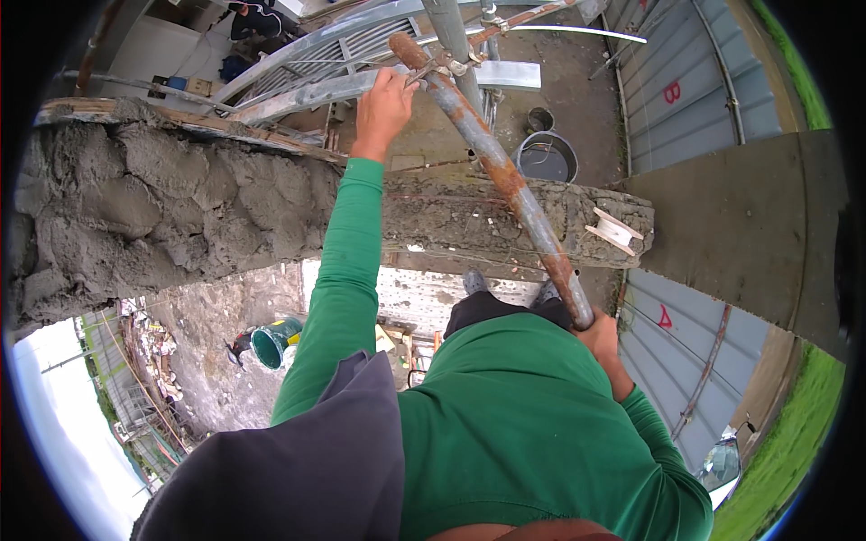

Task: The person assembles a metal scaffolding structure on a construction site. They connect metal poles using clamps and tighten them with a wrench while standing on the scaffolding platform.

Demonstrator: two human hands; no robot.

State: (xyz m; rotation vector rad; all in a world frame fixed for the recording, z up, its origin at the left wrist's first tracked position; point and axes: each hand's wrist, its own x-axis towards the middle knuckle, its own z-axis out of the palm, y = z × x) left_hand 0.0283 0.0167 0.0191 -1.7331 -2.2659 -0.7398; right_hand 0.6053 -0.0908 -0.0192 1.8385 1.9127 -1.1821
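Observation:
A rust-patched steel pipe (505, 171) slants across the wall top, from the upright pole down to my waist. At its near end, my right hand (599, 341) is closed round the pipe, with some fingers hidden behind it. My left arm reaches forward, and my left hand (385, 108) is closed in a pinch beside the scaffold clamp (444, 65). A thin metal piece shows at its fingertips, too small to name. The clamp sits where the slanting pipe crosses the upright pole (454, 27).
Lumpy wet mortar (171, 189) covers the wall top at left. A white spool (614, 232) lies on its right part. Beyond stand a round tub (547, 155) and metal railings (343, 54); a person (255, 20) is far left. Below lies a green bucket (271, 344). Metal sheeting (677, 81) stands right.

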